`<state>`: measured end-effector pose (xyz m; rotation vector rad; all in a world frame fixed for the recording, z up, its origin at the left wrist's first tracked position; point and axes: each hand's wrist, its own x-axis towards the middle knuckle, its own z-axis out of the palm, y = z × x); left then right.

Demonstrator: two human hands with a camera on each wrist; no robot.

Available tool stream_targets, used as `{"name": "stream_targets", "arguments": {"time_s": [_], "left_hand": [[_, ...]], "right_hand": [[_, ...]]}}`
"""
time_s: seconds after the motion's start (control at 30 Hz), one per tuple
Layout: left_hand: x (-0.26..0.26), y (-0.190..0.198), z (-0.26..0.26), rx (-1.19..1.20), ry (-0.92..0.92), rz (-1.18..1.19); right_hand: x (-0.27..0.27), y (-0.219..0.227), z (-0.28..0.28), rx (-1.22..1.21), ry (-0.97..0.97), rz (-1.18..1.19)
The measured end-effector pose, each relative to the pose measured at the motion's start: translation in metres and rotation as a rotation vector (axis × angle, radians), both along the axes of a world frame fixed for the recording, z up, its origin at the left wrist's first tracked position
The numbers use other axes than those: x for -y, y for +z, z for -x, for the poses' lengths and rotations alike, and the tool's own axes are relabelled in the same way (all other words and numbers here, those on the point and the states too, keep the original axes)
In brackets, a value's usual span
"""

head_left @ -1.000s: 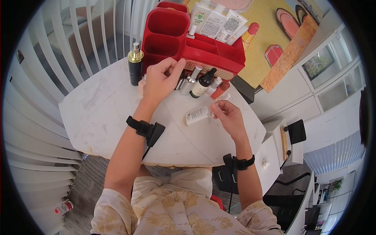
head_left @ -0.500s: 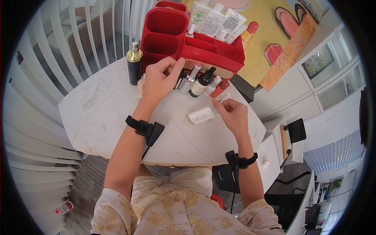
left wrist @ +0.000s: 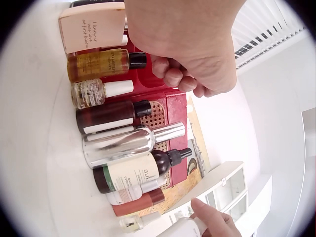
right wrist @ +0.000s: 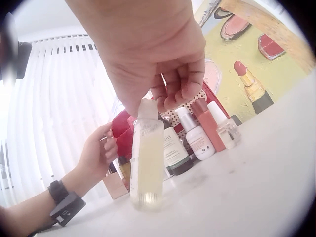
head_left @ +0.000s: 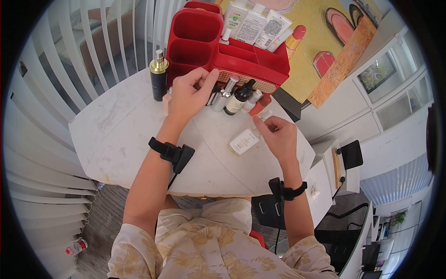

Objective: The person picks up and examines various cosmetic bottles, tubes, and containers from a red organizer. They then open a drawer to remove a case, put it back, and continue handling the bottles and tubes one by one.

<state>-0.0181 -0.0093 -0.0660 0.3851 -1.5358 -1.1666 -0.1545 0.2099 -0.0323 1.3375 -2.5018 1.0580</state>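
Note:
My right hand [head_left: 278, 135] pinches the translucent cap of a clear bottle [head_left: 244, 142] between thumb and fingers. The bottle has a white label and pale yellowish liquid [right wrist: 148, 173], and it leans over the tabletop. My left hand [head_left: 191, 95] is raised in front of the red organizer [head_left: 193, 51], fingers loosely curled with nothing seen in them. Beneath and beside it runs a row of cosmetics: a pale pink box [left wrist: 94, 27], an amber bottle [left wrist: 98, 65], a silver bottle [left wrist: 118, 148] and a dark dropper bottle [head_left: 239, 98].
A black bottle with a gold collar [head_left: 159, 76] stands at the table's left. White tubes and bottles [head_left: 253, 25] fill the organizer's back. An orange-red bottle [head_left: 261, 105] and a small clear bottle with a white cap [right wrist: 227, 131] end the row. The marble table [head_left: 121, 135] has a curved edge.
My right hand has shifted slightly right and turned the bottle, so a different label side faces up and its base swings toward me. My left hand stays in place.

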Motion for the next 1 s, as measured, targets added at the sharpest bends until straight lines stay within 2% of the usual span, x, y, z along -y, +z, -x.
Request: {"name": "stream_targets", "arguments": {"time_s": [0.27, 0.37, 0.47, 0.57, 0.67, 0.77, 0.87, 1.0], "left_hand": [[0.000, -0.001, 0.000, 0.009, 0.010, 0.012], [0.001, -0.001, 0.000, 0.010, 0.005, 0.005], [0.000, 0.000, -0.001, 0.023, 0.013, 0.003], [0.000, 0.000, -0.001, 0.040, 0.027, 0.021], [0.001, 0.000, -0.001, 0.059, 0.032, 0.044], [0.000, -0.001, -0.003, 0.068, 0.024, 0.045], [-0.001, -0.003, 0.000, 0.043, 0.008, 0.030], [-0.006, 0.005, -0.004, 0.055, 0.002, 0.070]], "right_hand": [[0.001, 0.000, -0.013, -0.075, 0.078, 0.060], [0.001, -0.003, -0.017, 0.055, 0.211, 0.128], [-0.004, 0.001, -0.027, 0.203, 0.218, 0.017], [-0.008, 0.001, -0.032, 0.203, 0.198, -0.057], [-0.011, -0.003, -0.035, 0.162, 0.222, -0.024], [-0.017, -0.011, -0.032, 0.118, 0.361, -0.016], [-0.023, -0.002, -0.035, 0.183, 0.323, -0.209], [-0.025, -0.006, -0.030, 0.216, 0.361, -0.208]]}}
